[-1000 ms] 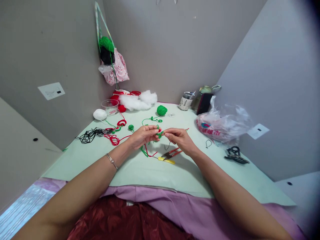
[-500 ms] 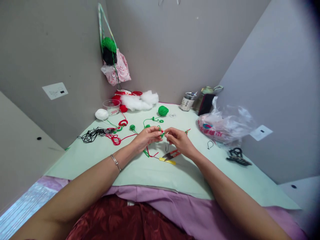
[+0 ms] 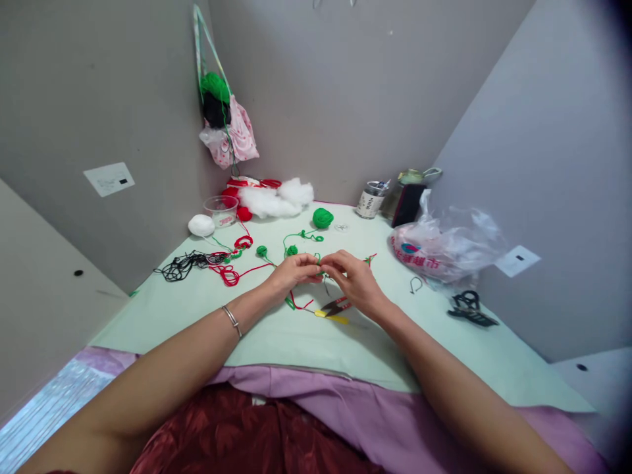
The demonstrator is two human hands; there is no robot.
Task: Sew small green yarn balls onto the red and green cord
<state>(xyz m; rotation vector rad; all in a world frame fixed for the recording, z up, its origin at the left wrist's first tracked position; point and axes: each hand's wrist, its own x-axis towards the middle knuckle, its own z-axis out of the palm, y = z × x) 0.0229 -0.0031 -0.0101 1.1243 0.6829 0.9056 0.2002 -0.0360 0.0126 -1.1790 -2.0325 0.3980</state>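
Note:
My left hand (image 3: 295,273) and my right hand (image 3: 347,273) meet fingertip to fingertip above the table, both pinching a small piece of green yarn work (image 3: 320,266) that is mostly hidden by the fingers. A dark strand hangs below the fingertips. Under my hands lie scissors with red handles (image 3: 340,305) and a tool with a yellow handle (image 3: 330,316), beside a short red strand (image 3: 302,306). A green yarn ball (image 3: 322,218) rests behind my hands, and two small green balls (image 3: 261,251) sit to the left.
Black cord (image 3: 185,266), red yarn (image 3: 228,275), a clear tub (image 3: 222,212) and white stuffing (image 3: 271,200) lie left and back. At the right are a plastic bag (image 3: 442,253), a can (image 3: 370,201), a phone (image 3: 409,205) and a black hair claw (image 3: 471,313).
The fingers of both hands have closed in nearer each other, hiding more of the small piece. My right hand has tilted slightly, and the dark strand below has shifted.

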